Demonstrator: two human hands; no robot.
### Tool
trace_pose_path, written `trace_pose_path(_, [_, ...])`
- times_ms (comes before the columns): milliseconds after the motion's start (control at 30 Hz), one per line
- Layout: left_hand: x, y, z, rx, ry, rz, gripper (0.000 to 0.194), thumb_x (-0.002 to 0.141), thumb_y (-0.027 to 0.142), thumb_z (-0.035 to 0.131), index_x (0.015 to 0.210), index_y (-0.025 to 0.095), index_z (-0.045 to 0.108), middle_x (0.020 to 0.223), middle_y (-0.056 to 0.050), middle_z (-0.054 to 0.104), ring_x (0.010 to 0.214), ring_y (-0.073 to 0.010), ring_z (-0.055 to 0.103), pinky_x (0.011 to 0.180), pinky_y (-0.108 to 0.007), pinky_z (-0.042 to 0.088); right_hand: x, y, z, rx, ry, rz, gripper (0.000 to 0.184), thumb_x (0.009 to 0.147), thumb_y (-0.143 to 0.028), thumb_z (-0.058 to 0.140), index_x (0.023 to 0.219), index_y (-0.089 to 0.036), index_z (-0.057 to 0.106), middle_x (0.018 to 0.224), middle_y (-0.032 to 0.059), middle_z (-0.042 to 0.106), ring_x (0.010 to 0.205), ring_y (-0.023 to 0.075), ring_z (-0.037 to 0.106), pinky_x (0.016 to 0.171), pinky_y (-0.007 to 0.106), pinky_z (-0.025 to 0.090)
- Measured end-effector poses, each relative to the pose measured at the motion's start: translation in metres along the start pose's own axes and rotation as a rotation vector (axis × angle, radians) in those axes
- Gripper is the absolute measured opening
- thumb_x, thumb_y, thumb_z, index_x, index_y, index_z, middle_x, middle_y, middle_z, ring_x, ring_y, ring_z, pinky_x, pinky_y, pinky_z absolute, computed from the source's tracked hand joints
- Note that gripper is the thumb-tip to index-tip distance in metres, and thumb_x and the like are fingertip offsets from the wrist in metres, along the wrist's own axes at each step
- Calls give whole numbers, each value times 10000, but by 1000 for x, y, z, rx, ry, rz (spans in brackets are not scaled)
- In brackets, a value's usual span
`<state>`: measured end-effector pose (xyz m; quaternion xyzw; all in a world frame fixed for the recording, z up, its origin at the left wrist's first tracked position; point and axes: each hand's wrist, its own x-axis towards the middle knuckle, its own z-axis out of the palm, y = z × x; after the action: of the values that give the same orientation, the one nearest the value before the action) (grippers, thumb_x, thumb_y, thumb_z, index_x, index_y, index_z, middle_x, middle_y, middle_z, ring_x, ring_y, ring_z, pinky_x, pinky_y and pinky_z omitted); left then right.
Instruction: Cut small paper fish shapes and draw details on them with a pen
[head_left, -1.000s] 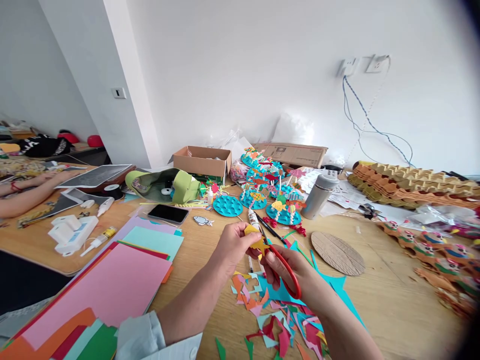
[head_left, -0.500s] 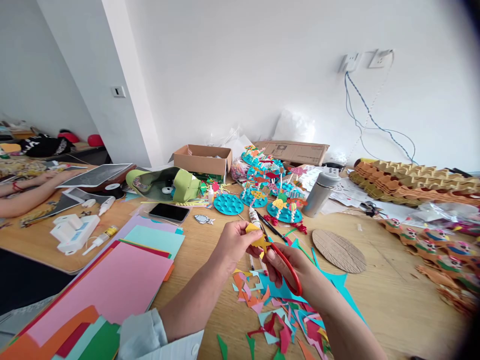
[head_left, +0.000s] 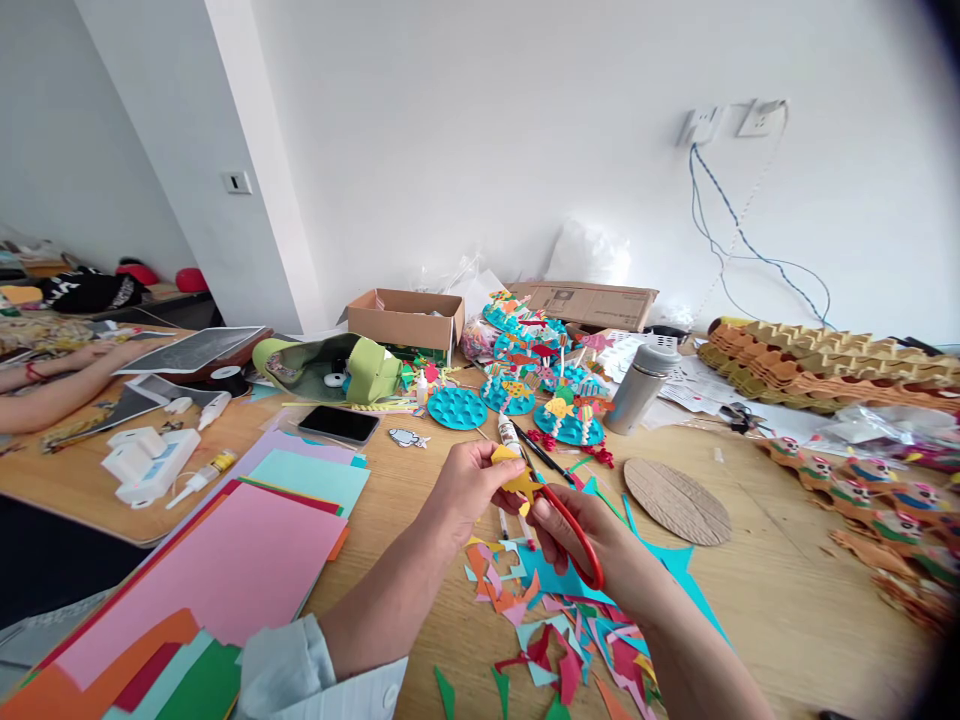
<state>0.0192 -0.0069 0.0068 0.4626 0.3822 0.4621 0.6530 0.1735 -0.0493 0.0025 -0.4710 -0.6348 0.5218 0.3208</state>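
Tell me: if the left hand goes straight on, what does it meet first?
Past the yellow paper it pinches, probably the red-handled scissors in the right hand; depth is unclear.

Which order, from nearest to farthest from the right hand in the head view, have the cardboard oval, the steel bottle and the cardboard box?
From the right hand:
1. Cardboard oval: on the table, right of the hand.
2. Steel bottle: farther ahead, behind the oval.
3. Cardboard box: far ahead, left of the hand.

Worktable (head_left: 757, 610), paper scraps (head_left: 559, 640) up front, paper stack (head_left: 225, 570) to the left.
A phone (head_left: 338, 424) lies behind the stack; a cardboard oval (head_left: 677, 501) sits right of the scraps, a steel flask (head_left: 637, 388) behind it, a cardboard box (head_left: 405, 318) farther back.
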Motion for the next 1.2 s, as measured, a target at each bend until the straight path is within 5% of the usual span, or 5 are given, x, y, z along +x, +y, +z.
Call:
trace_pose_path(633, [1, 2, -6, 14, -60, -28, 301, 571, 338, 733, 725, 99, 637, 688, -60, 662, 483, -94, 570, 467, -196, 477, -2, 0, -4, -39, 3, 35, 547, 801, -719, 490, 726, -177, 500, 533, -32, 510, 466, 91, 418, 454, 230, 286])
trace_pose_path(1200, [2, 6, -24, 212, -241, -49, 298, 625, 371, 703, 733, 96, 663, 667, -65, 650, 526, -115, 567, 519, -230, 475, -12, -5, -14, -64, -193, 18, 529, 840, -694, 467, 734, -176, 490, 603, -13, 507, 516, 96, 443, 473, 226, 337])
